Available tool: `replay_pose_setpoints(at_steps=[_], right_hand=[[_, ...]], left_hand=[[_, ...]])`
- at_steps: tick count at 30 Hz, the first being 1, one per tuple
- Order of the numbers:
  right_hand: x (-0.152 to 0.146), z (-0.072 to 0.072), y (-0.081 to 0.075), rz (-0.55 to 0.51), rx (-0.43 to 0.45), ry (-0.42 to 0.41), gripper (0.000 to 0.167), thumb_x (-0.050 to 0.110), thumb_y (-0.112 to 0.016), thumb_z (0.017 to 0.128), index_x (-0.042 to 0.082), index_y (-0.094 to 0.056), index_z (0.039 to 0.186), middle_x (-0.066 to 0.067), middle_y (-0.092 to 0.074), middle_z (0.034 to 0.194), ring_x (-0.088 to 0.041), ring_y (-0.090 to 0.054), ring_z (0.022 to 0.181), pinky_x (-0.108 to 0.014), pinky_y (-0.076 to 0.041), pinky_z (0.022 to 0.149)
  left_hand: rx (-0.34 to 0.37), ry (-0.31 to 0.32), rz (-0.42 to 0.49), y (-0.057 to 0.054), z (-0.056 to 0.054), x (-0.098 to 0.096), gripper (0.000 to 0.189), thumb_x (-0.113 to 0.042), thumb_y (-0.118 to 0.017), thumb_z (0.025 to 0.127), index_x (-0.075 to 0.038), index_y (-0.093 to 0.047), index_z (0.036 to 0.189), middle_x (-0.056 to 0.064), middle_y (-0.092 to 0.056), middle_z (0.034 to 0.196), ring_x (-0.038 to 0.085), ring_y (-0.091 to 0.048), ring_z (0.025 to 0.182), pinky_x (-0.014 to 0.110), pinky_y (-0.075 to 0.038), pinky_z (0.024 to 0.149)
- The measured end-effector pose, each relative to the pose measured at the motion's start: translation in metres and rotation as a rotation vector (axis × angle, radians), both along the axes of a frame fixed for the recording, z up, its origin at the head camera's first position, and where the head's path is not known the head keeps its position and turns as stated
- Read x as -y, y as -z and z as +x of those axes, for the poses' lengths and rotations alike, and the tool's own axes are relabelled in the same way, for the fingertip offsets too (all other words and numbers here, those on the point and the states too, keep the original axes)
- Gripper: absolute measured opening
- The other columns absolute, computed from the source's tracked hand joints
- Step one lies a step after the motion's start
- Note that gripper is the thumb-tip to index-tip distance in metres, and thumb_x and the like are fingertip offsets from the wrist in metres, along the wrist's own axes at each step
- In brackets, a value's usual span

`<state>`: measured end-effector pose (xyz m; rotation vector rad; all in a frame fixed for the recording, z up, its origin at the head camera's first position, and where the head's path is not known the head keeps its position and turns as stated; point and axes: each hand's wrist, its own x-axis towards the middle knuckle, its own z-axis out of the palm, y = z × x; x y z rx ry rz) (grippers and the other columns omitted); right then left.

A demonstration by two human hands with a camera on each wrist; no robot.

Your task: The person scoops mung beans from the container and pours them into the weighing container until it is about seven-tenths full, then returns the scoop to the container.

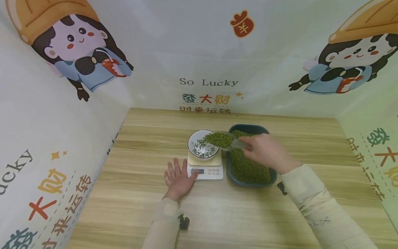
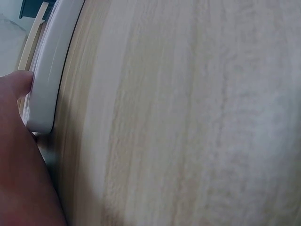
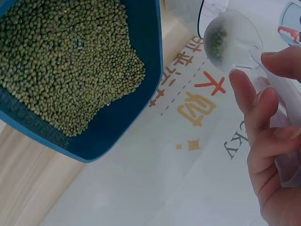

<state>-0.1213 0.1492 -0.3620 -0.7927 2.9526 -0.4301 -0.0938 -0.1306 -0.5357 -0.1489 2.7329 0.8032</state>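
Note:
My right hand [image 1: 267, 152] grips the handle of a clear plastic scoop [image 1: 237, 144] heaped with green beans that look like mung beans [image 1: 221, 139]. The scoop's front lies over the rim of a white bowl [image 1: 198, 135] with a dark edge, and some beans are scattered inside the bowl. Under the bowl is a white kitchen scale [image 1: 214, 177]. My left hand [image 1: 180, 181] lies left of the scale with fingers spread, its thumb at the display. In the left wrist view, the thumb [image 2: 21, 82] touches the scale's edge [image 2: 49, 70].
A dark blue tub [image 1: 231, 177] of green beans stands right of the scale, beneath my right hand. The wooden tabletop [image 1: 149, 131] is bordered by printed cloth walls [image 1: 186, 45] at the back and both sides.

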Motion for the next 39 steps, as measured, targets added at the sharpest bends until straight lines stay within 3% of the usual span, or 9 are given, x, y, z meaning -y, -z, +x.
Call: replay_pose_setpoints(at_steps=[19,32,39], right_hand=[[-0.001,-0.001,-0.011,0.089,-0.03,-0.048,0.04,0.021,-0.06,0.083,0.008,-0.056,0.121,0.01,-0.05,0.057,-0.003,-0.036,0.039,-0.022,-0.033,0.038],[0.008,-0.005,-0.022,0.177,-0.167,-0.102,0.038,0.017,-0.063,0.077,0.012,-0.061,0.115,0.009,-0.042,0.051,-0.005,-0.033,0.041,-0.021,-0.025,0.035],[0.006,-0.01,-0.028,0.195,-0.174,-0.111,0.039,0.019,-0.063,0.078,0.011,-0.06,0.117,0.008,-0.042,0.049,-0.005,-0.031,0.038,-0.02,-0.025,0.033]], left_hand=[[-0.004,0.01,-0.002,-0.003,0.001,0.0,0.077,-0.064,-0.03,0.085,-0.02,-0.008,0.145,0.011,0.02,0.146,0.032,0.027,0.128,0.053,0.016,0.099],[0.001,0.008,-0.022,0.001,0.0,0.002,0.078,-0.065,-0.028,0.085,-0.018,-0.009,0.145,0.012,0.019,0.146,0.031,0.029,0.127,0.051,0.018,0.098],[-0.005,0.014,-0.019,-0.001,0.0,0.001,0.078,-0.064,-0.028,0.085,-0.018,-0.009,0.145,0.012,0.019,0.146,0.031,0.028,0.127,0.052,0.017,0.098]])
